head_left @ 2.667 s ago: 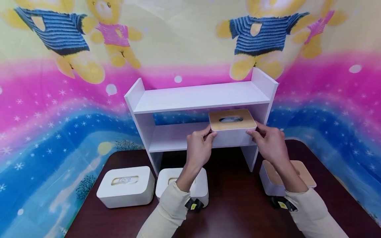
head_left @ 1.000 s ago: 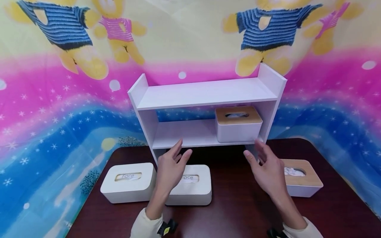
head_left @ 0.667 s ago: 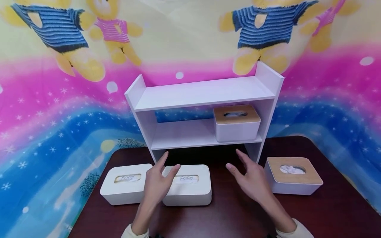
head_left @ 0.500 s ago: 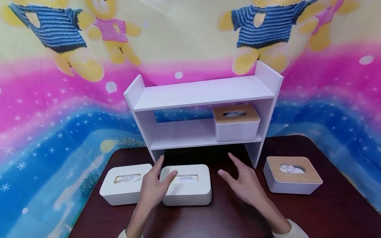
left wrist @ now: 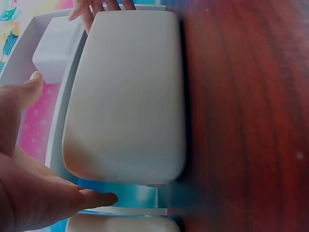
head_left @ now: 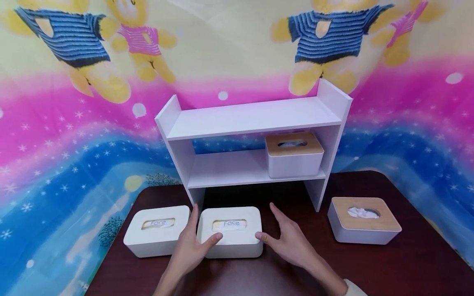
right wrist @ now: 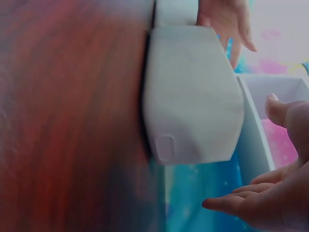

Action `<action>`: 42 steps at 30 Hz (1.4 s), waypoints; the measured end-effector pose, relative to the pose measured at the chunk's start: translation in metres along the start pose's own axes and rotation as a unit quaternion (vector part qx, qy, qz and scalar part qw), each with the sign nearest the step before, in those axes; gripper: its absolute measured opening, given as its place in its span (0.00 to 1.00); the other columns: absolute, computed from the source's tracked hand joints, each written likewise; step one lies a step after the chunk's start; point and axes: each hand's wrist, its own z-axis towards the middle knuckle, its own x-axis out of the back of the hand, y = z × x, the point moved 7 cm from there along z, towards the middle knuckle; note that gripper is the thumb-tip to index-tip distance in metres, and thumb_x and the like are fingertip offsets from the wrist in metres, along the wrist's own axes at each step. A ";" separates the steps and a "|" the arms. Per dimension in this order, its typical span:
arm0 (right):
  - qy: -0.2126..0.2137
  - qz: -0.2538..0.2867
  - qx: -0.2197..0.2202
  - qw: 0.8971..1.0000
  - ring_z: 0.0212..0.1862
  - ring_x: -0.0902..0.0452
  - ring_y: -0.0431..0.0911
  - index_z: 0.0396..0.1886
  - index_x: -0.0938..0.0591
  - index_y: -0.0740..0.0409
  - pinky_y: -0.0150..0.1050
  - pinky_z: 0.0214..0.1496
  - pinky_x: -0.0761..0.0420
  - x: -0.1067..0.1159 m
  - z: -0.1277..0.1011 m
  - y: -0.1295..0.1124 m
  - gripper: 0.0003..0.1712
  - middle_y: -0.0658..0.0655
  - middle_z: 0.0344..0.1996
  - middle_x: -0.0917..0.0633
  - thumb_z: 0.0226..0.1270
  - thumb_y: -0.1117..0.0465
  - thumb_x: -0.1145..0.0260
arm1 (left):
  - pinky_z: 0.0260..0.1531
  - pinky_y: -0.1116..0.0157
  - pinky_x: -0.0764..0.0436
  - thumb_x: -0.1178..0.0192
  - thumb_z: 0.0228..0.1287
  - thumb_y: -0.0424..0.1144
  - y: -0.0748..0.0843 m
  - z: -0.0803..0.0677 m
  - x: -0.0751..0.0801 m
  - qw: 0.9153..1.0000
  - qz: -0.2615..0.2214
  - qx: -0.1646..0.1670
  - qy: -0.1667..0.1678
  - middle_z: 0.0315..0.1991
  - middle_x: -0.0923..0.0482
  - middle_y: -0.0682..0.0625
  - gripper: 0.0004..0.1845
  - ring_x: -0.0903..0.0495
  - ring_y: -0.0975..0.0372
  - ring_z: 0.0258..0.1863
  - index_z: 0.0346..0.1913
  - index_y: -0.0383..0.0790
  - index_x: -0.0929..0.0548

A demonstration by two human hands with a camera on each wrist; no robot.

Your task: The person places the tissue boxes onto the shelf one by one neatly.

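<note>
White box [head_left: 231, 249] — head view: "Face" lettering [head_left: 231, 223]; right wrist: rounded outline [right wrist: 164, 148].

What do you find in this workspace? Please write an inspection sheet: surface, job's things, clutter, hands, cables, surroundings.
Surface: dark reddish-brown table.
Job's things: middle white box and left white box on the table; one wood-topped box on the white shelf's lower board, another wood-topped box on the table, right.
Clutter: nothing seen.
Hands: left hand and right hand flank the middle white box, fingers extended, gripping nothing.
Cables: nothing seen.
Surroundings: bear-print backdrop.
</note>
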 end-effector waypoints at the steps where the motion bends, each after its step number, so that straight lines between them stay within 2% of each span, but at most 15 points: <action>1: -0.003 0.002 0.002 1.000 0.82 0.35 0.59 0.87 0.41 0.61 0.60 0.80 0.30 -0.003 0.000 0.000 0.60 0.64 0.83 0.34 0.67 0.37 0.23 | 0.79 0.35 0.35 0.27 0.66 0.60 -0.001 -0.001 -0.001 1.000 0.002 0.000 0.001 0.88 0.53 0.38 0.62 0.47 0.42 0.86 0.88 0.37 0.54; 9: -0.015 0.013 0.010 1.000 0.82 0.35 0.61 0.86 0.41 0.63 0.60 0.80 0.29 -0.019 -0.003 -0.001 0.63 0.65 0.83 0.34 0.64 0.37 0.21 | 0.75 0.34 0.31 0.24 0.62 0.62 -0.012 -0.005 -0.006 1.000 0.007 0.002 -0.003 0.87 0.49 0.34 0.65 0.40 0.38 0.83 0.88 0.37 0.54; 13: -0.021 0.016 0.008 1.000 0.82 0.35 0.61 0.86 0.41 0.63 0.60 0.79 0.29 -0.024 -0.004 -0.002 0.64 0.66 0.83 0.34 0.63 0.38 0.20 | 0.71 0.33 0.27 0.23 0.59 0.62 -0.013 -0.006 -0.006 1.000 0.011 -0.004 -0.001 0.85 0.45 0.31 0.67 0.36 0.35 0.80 0.88 0.34 0.52; 21: -0.029 0.008 0.028 0.999 0.80 0.32 0.61 0.84 0.40 0.69 0.60 0.78 0.27 -0.033 -0.007 -0.002 0.64 0.69 0.81 0.33 0.63 0.38 0.20 | 0.74 0.36 0.30 0.19 0.55 0.63 -0.023 -0.004 -0.007 0.998 0.007 0.033 -0.048 0.86 0.51 0.31 0.74 0.39 0.36 0.82 0.88 0.34 0.58; 25: -0.031 0.009 0.042 0.999 0.80 0.32 0.62 0.84 0.40 0.70 0.60 0.78 0.28 -0.035 -0.008 -0.003 0.64 0.71 0.81 0.32 0.63 0.38 0.20 | 0.69 0.35 0.26 0.18 0.51 0.64 -0.026 -0.004 -0.007 0.998 0.026 0.025 -0.044 0.83 0.45 0.27 0.74 0.34 0.33 0.78 0.86 0.29 0.54; 28: -0.030 0.006 0.053 0.998 0.79 0.31 0.62 0.84 0.41 0.71 0.60 0.77 0.27 -0.036 -0.009 -0.004 0.64 0.71 0.80 0.32 0.64 0.39 0.21 | 0.70 0.36 0.27 0.17 0.52 0.62 -0.028 -0.003 -0.008 0.998 0.026 0.027 -0.055 0.83 0.42 0.27 0.73 0.34 0.34 0.79 0.86 0.29 0.52; 31: -0.028 0.002 0.062 0.998 0.78 0.29 0.61 0.84 0.41 0.72 0.60 0.76 0.26 -0.038 -0.010 -0.004 0.62 0.72 0.79 0.31 0.66 0.40 0.22 | 0.72 0.38 0.28 0.16 0.54 0.55 -0.026 -0.003 -0.008 0.997 0.013 0.025 -0.068 0.82 0.37 0.31 0.68 0.32 0.38 0.79 0.87 0.33 0.48; 36: -0.024 0.009 0.066 0.997 0.76 0.27 0.58 0.83 0.40 0.74 0.58 0.74 0.23 -0.039 -0.010 -0.004 0.60 0.71 0.77 0.28 0.67 0.43 0.22 | 0.70 0.40 0.24 0.15 0.53 0.49 -0.024 -0.003 -0.008 0.998 0.023 0.015 -0.060 0.76 0.25 0.37 0.59 0.25 0.43 0.75 0.84 0.42 0.37; 39: -0.020 0.014 0.062 0.998 0.72 0.24 0.51 0.82 0.39 0.74 0.54 0.71 0.20 -0.037 -0.009 -0.004 0.59 0.71 0.76 0.26 0.66 0.45 0.21 | 0.70 0.40 0.24 0.16 0.55 0.48 -0.023 -0.002 -0.007 0.998 0.025 0.011 -0.053 0.73 0.22 0.37 0.55 0.23 0.44 0.74 0.83 0.42 0.33; 41: -0.018 0.017 0.054 0.998 0.57 0.14 0.43 0.82 0.39 0.73 0.48 0.67 0.16 -0.036 -0.008 -0.003 0.58 0.70 0.75 0.25 0.66 0.46 0.21 | 0.68 0.42 0.22 0.17 0.56 0.47 -0.022 -0.001 -0.007 0.999 0.026 0.007 -0.048 0.71 0.20 0.37 0.52 0.21 0.45 0.72 0.82 0.42 0.32; 42: -0.017 0.020 0.049 0.998 0.46 0.14 0.39 0.82 0.40 0.73 0.45 0.63 0.15 -0.035 -0.008 -0.002 0.57 0.70 0.75 0.24 0.67 0.47 0.22 | 0.67 0.43 0.21 0.18 0.57 0.46 -0.021 -0.001 -0.007 0.999 0.026 0.004 -0.045 0.70 0.19 0.38 0.51 0.20 0.46 0.71 0.82 0.42 0.31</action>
